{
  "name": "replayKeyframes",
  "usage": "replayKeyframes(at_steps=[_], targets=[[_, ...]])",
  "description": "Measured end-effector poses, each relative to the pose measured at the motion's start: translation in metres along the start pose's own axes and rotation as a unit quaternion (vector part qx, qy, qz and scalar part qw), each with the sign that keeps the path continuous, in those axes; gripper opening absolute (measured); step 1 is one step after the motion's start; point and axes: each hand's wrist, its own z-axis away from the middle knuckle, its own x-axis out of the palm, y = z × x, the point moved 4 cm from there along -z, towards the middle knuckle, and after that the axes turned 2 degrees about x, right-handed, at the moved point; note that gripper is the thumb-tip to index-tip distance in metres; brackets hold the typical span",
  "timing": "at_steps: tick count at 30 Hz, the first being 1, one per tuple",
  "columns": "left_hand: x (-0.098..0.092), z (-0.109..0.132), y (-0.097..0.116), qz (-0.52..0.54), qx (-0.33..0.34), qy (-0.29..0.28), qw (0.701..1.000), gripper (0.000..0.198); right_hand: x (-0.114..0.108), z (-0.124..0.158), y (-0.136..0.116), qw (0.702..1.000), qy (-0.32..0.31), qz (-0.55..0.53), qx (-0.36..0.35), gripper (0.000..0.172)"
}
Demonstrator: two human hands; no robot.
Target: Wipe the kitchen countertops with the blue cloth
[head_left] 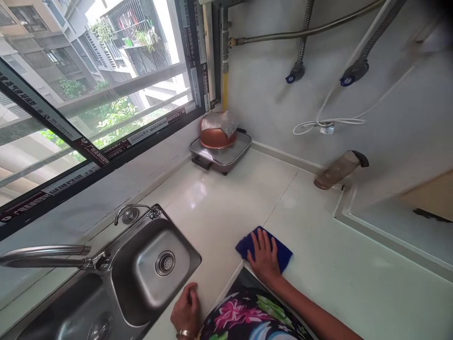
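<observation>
Countertop [307, 222]: white and glossy, running from the centre of the frame to the lower right.
Window [148, 128]: dark-framed, filling the upper left, with buildings and greenery outside.
Sink [141, 245]: steel, two bowls, lower left; a large faucet [46, 255] reaches in at the left edge.
Floral garment [247, 316]: on the person, bottom centre.
Pan [226, 165]: lidded, with dark handles, on the countertop at upper centre, near the corner.
Blue cloth [285, 256]: spread on the countertop, just right of lower centre, beside the front edge.
Jug [336, 171]: brownish with a dark handle, close to the wall at centre right.
Copper pot [217, 138]: on top of the pan's lid, partly covered by silvery wrap [215, 121].
Right hand [264, 257]: palm down on the blue cloth, fingers spread across it, pinching nothing.
Left hand [186, 307]: bottom centre, near the sink's right edge, fingers curled inward; I cannot tell whether they grip anything.
Drain [165, 263]: round, in the nearer bowl.
Bracelet [184, 333]: around the left wrist, bottom edge.
</observation>
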Motion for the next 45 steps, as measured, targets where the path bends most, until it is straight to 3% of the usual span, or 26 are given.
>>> replayKeyframes(at_steps=[6,10,14,18,22,26,31,34,38,41,45], targets=[[0.000,-0.001,0.003,-0.025,-0.021,0.007,0.999,0.028,0.020,-0.053,-0.064,0.992,-0.062,-0.012,-0.106,0.073],[-0.001,0.001,0.004,-0.029,-0.011,0.024,0.999,0.027,0.032,-0.100,-0.078,0.986,-0.081,-0.038,-0.138,0.066],[0.001,0.004,0.002,-0.026,0.012,0.042,0.999,0.028,0.040,-0.140,-0.047,0.990,-0.076,-0.044,-0.107,0.061],[0.003,0.005,-0.004,0.000,0.060,0.087,0.994,0.030,0.040,-0.153,0.018,0.999,-0.044,-0.012,-0.026,0.060],[0.000,0.002,-0.004,0.055,0.160,0.180,0.969,0.033,0.031,-0.130,0.093,0.998,-0.021,0.030,0.058,0.061],[0.002,-0.004,-0.003,0.068,0.194,0.235,0.950,0.035,0.010,-0.076,0.157,0.988,-0.012,0.072,0.140,0.062],[0.004,-0.009,-0.002,0.079,0.215,0.227,0.946,0.035,-0.025,0.018,0.192,0.969,0.000,0.117,0.216,0.063],[0.001,-0.007,-0.004,0.129,0.254,0.226,0.932,0.032,-0.039,0.072,0.181,0.959,0.022,0.141,0.244,0.063],[-0.001,-0.003,-0.008,0.235,0.259,0.183,0.919,0.027,-0.043,0.113,0.136,0.951,0.049,0.170,0.255,0.062],[0.000,-0.003,-0.004,0.250,0.239,0.117,0.931,0.025,-0.039,0.112,0.098,0.950,0.039,0.175,0.258,0.063],[-0.002,-0.007,0.008,0.177,0.238,0.075,0.952,0.029,-0.033,0.080,0.061,0.970,-0.012,0.146,0.192,0.066]])
